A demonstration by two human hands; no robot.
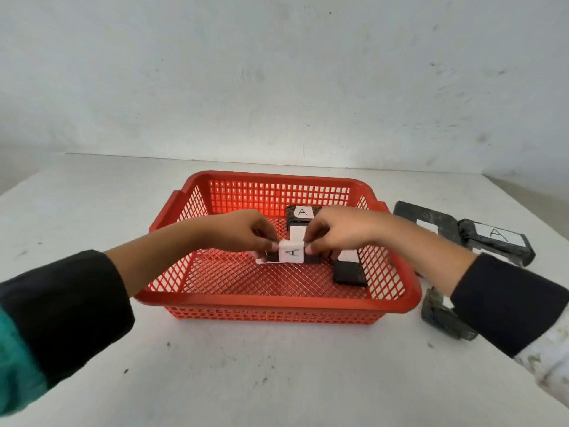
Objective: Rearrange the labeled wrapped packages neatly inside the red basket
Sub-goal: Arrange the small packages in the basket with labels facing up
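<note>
the black wrapped package [291, 255] sits over the red basket [277, 300] floor near its middle, long axis left to right, its "a" label turned sideways. the left hand [243, 231] pinches its left end, the right hand [335, 231] its right end, both equally near. more packages [349, 271] lie behind and right.

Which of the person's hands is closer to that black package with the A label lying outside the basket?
The right hand. The A-labelled package on the table lies off to its right, outside the red basket. The left hand is farther, across the package both hands hold inside the basket.
</note>
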